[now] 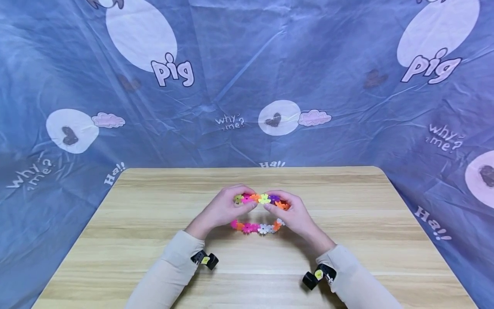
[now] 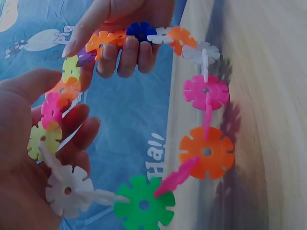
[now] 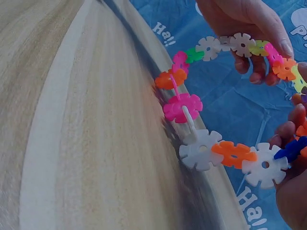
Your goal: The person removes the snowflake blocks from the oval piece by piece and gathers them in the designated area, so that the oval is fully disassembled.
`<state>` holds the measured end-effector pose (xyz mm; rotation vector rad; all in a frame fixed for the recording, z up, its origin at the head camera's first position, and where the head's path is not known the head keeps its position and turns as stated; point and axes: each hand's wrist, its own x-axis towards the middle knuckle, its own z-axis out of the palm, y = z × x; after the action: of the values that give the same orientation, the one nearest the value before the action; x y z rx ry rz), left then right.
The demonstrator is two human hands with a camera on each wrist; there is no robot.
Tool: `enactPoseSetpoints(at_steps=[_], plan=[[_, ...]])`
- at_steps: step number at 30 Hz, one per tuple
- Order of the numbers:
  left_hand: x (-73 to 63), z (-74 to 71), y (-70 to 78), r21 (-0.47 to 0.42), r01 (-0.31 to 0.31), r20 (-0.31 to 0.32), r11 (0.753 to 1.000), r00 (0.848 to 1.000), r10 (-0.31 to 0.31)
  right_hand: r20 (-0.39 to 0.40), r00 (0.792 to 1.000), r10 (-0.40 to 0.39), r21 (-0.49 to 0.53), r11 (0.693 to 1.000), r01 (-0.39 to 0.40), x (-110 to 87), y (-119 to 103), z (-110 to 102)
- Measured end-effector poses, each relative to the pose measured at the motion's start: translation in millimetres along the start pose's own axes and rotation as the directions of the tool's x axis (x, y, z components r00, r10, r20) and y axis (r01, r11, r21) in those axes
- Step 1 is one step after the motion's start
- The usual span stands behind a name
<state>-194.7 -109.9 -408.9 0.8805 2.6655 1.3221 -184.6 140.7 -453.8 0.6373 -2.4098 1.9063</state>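
Because both hands grip its far side, the loop of flower-shaped discs (image 1: pixel 247 228) is held up over the tabletop (image 1: pixel 254 274), its near side hanging lower. The left hand (image 1: pixel 225 207) has its fingers curled round the pink disc (image 1: pixel 246 199) and orange disc (image 1: pixel 254 198); the right hand (image 1: pixel 292 214) pinches by the yellow disc (image 1: pixel 264 198) — probably to steady the stretch between. Whether those middle discs interlock I cannot tell; no container shows — the fingers carry the loop
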Motion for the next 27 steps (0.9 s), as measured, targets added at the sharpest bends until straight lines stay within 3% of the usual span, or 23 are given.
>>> enactPoseSetpoints(at_steps=[4,9,21,27], plan=[[2.3,1.2,2.8,0.059,-0.053,-0.006,0.997,0.999,0.053,-0.004,1.000,0.000,0.021,1.000,0.000,-0.4,-1.6,2.0],[2.8,1.8,6.7,0.066,-0.055,-0.018,0.996,0.998,0.057,-0.010,1.000,-0.003,0.044,0.999,0.003,0.9,-3.1,4.8],[2.1,3.5,8.7,-0.032,-0.001,-0.061,0.999,0.998,0.000,-0.035,0.999,-0.006,0.092,0.996,0.009,0.3,-5.6,7.0],[0.8,4.9,11.6,-0.081,0.060,-0.089,0.995,0.994,-0.067,-0.036,0.999,0.003,0.130,0.991,0.001,0.1,-6.3,7.7]])
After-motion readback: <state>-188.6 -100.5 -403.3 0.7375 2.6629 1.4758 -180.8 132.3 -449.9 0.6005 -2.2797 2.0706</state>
